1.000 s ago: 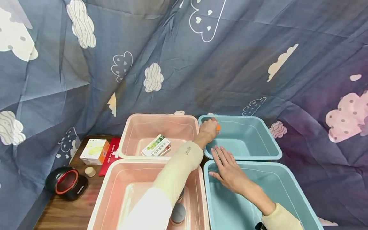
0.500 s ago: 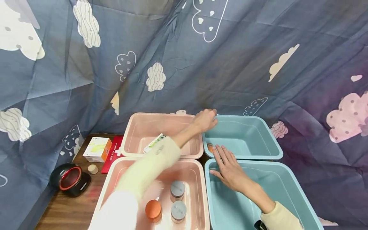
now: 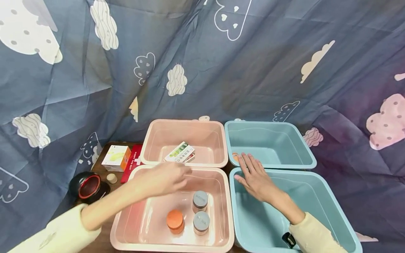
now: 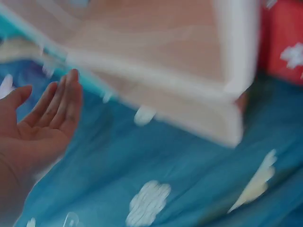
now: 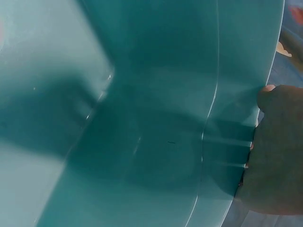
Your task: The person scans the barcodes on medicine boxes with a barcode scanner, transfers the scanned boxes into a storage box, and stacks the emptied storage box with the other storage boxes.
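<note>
My left hand point(image 3: 167, 178) hangs over the far-left part of the near pink bin point(image 3: 172, 247). It holds nothing, and in the left wrist view its fingers point(image 4: 61, 106) are relaxed and slightly bent. An orange-lidded jar point(image 3: 175, 221) and two grey-lidded jars, one point(image 3: 200, 201) behind the other point(image 3: 201, 222), stand in that bin. My right hand point(image 3: 257, 182) lies with straight fingers across the near blue bin's back rim point(image 3: 284, 172). Just beyond its fingertips, an orange item point(image 3: 235, 156) shows in the near left corner of the far blue bin point(image 3: 269, 147), partly hidden.
White-and-green boxes point(image 3: 180, 152) lie in the far pink bin point(image 3: 186, 122). On the wooden table to the left are a white-and-orange box point(image 3: 116, 158), a red first aid pouch point(image 3: 133, 163), a small beige cylinder point(image 3: 112, 178) and a black round device point(image 3: 90, 188). A patterned curtain point(image 3: 202, 70) hangs behind.
My left hand has let go of the orange item in the far blue bin, then drawn back left and nearer over the near pink bin. My right hand has stayed on the rim.
</note>
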